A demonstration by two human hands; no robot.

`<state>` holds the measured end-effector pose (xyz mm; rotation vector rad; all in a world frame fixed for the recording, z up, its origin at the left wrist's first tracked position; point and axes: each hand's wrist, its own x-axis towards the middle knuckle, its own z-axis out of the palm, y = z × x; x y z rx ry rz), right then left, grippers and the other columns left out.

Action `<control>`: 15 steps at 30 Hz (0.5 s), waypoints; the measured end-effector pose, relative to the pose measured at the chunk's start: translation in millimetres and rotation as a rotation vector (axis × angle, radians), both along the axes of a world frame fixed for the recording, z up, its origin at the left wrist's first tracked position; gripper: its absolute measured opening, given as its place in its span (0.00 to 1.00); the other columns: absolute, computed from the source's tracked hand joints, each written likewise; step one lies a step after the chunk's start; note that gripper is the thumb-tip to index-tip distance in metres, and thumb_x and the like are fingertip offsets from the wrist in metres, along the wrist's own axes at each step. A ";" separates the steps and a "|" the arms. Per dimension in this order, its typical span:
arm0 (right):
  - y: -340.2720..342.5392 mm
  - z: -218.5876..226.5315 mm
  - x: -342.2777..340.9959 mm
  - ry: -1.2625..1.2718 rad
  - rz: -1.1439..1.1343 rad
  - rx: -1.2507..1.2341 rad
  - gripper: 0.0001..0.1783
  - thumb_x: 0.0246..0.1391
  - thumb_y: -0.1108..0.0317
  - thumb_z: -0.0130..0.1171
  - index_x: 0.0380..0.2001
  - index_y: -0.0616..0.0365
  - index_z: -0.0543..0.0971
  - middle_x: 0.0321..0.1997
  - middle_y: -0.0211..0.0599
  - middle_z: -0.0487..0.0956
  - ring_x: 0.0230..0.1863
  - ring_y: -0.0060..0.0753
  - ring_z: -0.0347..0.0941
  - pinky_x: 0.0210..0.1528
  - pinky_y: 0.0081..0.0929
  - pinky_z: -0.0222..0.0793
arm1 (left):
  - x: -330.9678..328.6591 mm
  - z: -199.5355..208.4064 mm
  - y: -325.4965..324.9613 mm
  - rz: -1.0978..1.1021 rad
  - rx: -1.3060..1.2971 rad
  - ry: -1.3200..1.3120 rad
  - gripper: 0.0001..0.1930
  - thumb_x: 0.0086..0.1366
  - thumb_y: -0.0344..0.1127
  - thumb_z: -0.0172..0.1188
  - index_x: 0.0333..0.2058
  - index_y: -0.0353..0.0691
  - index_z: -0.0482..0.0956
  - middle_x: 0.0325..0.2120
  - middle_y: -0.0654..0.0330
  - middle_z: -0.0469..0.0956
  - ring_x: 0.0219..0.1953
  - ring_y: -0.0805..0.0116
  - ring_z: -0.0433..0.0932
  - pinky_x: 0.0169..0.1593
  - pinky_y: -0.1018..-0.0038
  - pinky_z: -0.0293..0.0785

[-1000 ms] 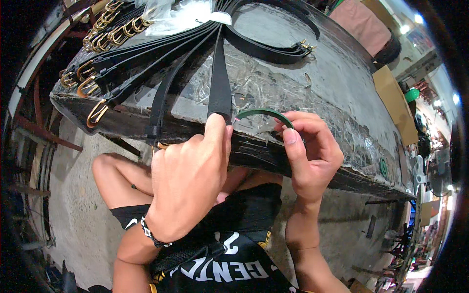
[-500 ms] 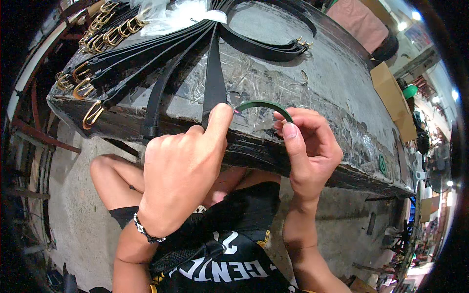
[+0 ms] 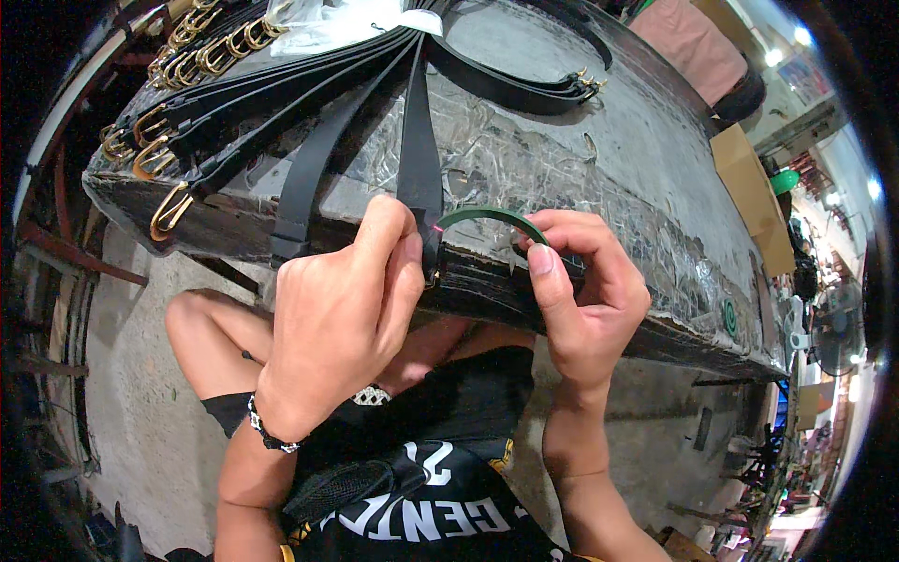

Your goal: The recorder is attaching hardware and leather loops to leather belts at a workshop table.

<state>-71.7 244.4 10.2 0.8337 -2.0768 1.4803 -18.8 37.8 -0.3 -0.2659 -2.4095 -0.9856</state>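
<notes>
Between the thumb and fingers of my right hand (image 3: 595,295) is pinched a narrow green strip (image 3: 487,214). It arches left over the table's front edge, and its pink-marked tip meets the lower end of a black belt (image 3: 421,155). My left hand (image 3: 342,304) is closed at that belt end, thumb and index finger together at its left edge; the other fingertips are hidden. A second black belt (image 3: 314,178) hangs over the edge just left of it. Both belong to a bundle gathered under a white band (image 3: 417,21).
Gold buckles (image 3: 170,211) stick out at the table's left corner. A curled belt group (image 3: 515,94) lies farther back. The worn, tape-covered table (image 3: 646,206) carries a green coil (image 3: 730,317) near its right front edge. A cardboard box (image 3: 749,192) stands beyond the right side.
My left thumb and index finger have shifted left, uncovering more of the belt end. My right hand and the green strip have moved slightly left, and the strip's pink tip sits lower.
</notes>
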 end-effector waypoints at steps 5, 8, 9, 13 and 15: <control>-1.0 0.5 -0.5 0.023 -0.012 0.022 0.03 0.55 0.77 0.65 0.33 0.65 0.81 0.39 0.43 0.85 0.36 0.29 0.80 0.41 0.24 0.75 | 0.7 0.0 0.0 -0.024 0.036 0.008 0.03 0.71 0.28 0.56 0.39 0.38 0.70 0.19 0.49 0.75 0.21 0.45 0.77 0.24 0.58 0.67; -2.1 -0.2 -1.0 0.026 -0.015 0.025 0.03 0.55 0.77 0.65 0.33 0.64 0.81 0.38 0.42 0.85 0.36 0.29 0.80 0.41 0.24 0.75 | 1.7 0.7 -1.2 -0.032 0.047 -0.004 0.02 0.71 0.26 0.55 0.40 0.36 0.71 0.19 0.48 0.74 0.20 0.46 0.76 0.24 0.61 0.66; -2.7 -0.5 -1.0 0.020 -0.017 0.024 0.03 0.55 0.77 0.64 0.33 0.64 0.81 0.38 0.42 0.85 0.36 0.29 0.80 0.41 0.24 0.75 | 2.0 0.7 -1.8 -0.029 0.043 -0.018 0.02 0.72 0.26 0.55 0.40 0.36 0.71 0.19 0.48 0.74 0.20 0.46 0.76 0.24 0.62 0.66; -1.5 1.2 -0.2 0.011 -0.023 0.041 0.03 0.55 0.77 0.64 0.33 0.65 0.81 0.38 0.43 0.85 0.37 0.29 0.80 0.42 0.24 0.75 | 1.5 0.3 -0.3 -0.035 0.072 0.003 0.01 0.72 0.26 0.54 0.40 0.35 0.72 0.19 0.48 0.73 0.21 0.45 0.76 0.25 0.62 0.66; -0.8 -1.7 0.7 -0.016 -0.018 -0.010 0.03 0.55 0.77 0.65 0.33 0.65 0.81 0.39 0.43 0.85 0.37 0.29 0.80 0.43 0.25 0.75 | 1.5 -0.6 0.2 -0.004 0.105 0.031 0.04 0.72 0.32 0.55 0.39 0.39 0.70 0.18 0.49 0.75 0.22 0.43 0.78 0.24 0.57 0.70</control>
